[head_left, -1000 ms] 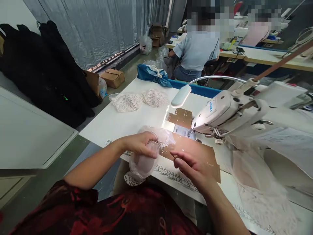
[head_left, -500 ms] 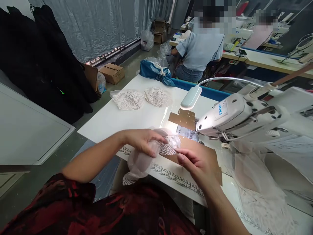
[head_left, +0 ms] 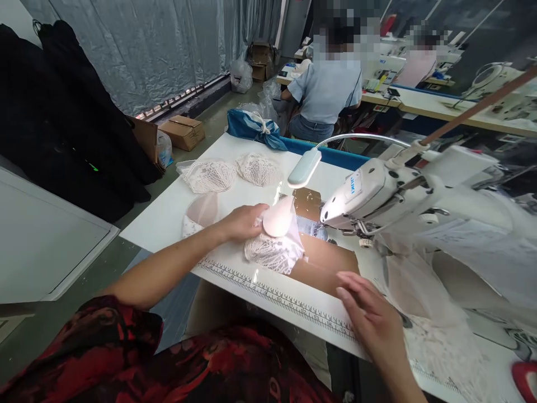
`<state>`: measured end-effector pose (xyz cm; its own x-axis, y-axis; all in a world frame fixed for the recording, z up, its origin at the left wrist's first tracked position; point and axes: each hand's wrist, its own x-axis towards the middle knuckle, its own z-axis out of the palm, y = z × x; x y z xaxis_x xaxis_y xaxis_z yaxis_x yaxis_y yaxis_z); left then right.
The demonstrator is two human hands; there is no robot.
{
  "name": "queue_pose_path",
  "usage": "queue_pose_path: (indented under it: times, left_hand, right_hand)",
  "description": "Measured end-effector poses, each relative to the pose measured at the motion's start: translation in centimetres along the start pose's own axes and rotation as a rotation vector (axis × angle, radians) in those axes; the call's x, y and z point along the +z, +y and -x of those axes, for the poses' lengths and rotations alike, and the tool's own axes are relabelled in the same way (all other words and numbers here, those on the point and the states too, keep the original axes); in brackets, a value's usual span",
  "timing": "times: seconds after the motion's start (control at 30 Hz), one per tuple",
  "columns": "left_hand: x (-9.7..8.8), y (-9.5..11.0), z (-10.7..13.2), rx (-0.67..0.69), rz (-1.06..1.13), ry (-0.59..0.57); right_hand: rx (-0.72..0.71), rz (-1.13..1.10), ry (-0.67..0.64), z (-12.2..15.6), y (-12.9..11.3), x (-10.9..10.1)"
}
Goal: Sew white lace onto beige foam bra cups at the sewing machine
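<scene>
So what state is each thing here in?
Left hand: gripping the lace piece.
Lace piece: held, partly over brown cardboard.
Right hand: curled, off the lace piece.
Sheer cup: lying on the table.
Blue bundle: knotted.
Floor carton: looks closed.
Lamp: neck bent over.
Sewing machine: running or stopped, cannot tell.

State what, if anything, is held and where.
The left hand holds the pale cup by its left edge; whether the right hand holds anything cannot be told.
</scene>
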<state>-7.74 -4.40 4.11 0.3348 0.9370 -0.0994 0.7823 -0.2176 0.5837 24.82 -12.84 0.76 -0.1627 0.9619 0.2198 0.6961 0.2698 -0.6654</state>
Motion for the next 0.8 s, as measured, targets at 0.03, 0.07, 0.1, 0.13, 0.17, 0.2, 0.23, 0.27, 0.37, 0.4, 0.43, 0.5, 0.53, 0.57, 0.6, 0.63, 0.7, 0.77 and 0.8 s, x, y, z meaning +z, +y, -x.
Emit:
queue_pose_path:
  times: [0.03,0.07,0.1,0.13,0.17,0.2,0.23,0.27,0.37,0.4,0.43,0.5,0.53,0.57,0.6,0.63,0.7,0.77,0.8]
  left_hand:
    - [0.7,0.5,0.0,0.039,0.009,0.024]
    - [1.3,1.0,0.2,0.098,0.011,0.060]
    - [1.9,1.5,0.6,0.170,-0.001,0.110]
    - [2.4,2.0,1.1,0.253,-0.033,0.170]
    - [2.8,2.6,1.7,0.347,-0.084,0.233]
    - [3.3,3.2,2.4,0.451,-0.147,0.289]
    - [3.8,3.9,3.1,0.558,-0.214,0.330]
    - [4.2,4.5,3.8,0.656,-0.280,0.350]
    - [5.3,5.7,5.8,0.832,-0.407,0.349]
    - [5.5,5.8,6.3,0.840,-0.421,0.341]
    - [5.7,5.8,6.7,0.826,-0.428,0.322]
    - [6.0,5.5,7.3,0.772,-0.437,0.246]
    - [6.1,5.3,7.5,0.740,-0.443,0.191]
    - [6.3,5.1,7.7,0.709,-0.449,0.132]
    - [6.4,5.0,7.9,0.682,-0.448,0.077]
    - [6.5,4.8,8.0,0.657,-0.441,0.035]
    - [6.7,4.6,8.3,0.616,-0.407,-0.009]
    - [6.8,4.3,8.8,0.595,-0.353,-0.003]
    - [6.9,4.0,9.2,0.586,-0.318,0.020]
  right_hand:
    - [0.040,-0.158,-0.083,-0.1,-1.2,0.8]
    - [0.098,-0.317,-0.165,-0.2,-2.2,1.7]
    - [0.167,-0.498,-0.251,-0.4,-3.1,2.6]
    - [0.249,-0.690,-0.335,-0.6,-4.0,3.5]
    - [0.324,-0.878,-0.366,-0.8,-4.7,4.4]
    - [0.390,-1.046,-0.364,-1.1,-5.4,5.3]
    - [0.433,-1.181,-0.359,-1.4,-6.0,6.0]
    - [0.458,-1.278,-0.341,-1.7,-6.6,6.5]
    - [0.503,-1.404,-0.249,-2.4,-7.5,7.2]
    - [0.510,-1.405,-0.228,-2.5,-7.6,7.2]
    - [0.513,-1.392,-0.213,-2.5,-7.5,7.1]
    - [0.518,-1.350,-0.159,-2.4,-7.0,6.7]
    - [0.527,-1.333,-0.117,-2.2,-6.6,6.5]
    - [0.542,-1.321,-0.076,-2.1,-6.3,6.1]
    - [0.558,-1.316,-0.034,-1.9,-5.9,5.8]
    - [0.572,-1.315,0.012,-1.7,-5.6,5.3]
    - [0.592,-1.322,0.079,-1.2,-5.0,3.9]
    - [0.590,-1.321,0.077,-0.4,-4.7,1.8]
    - [0.574,-1.310,0.072,0.1,-4.6,0.4]
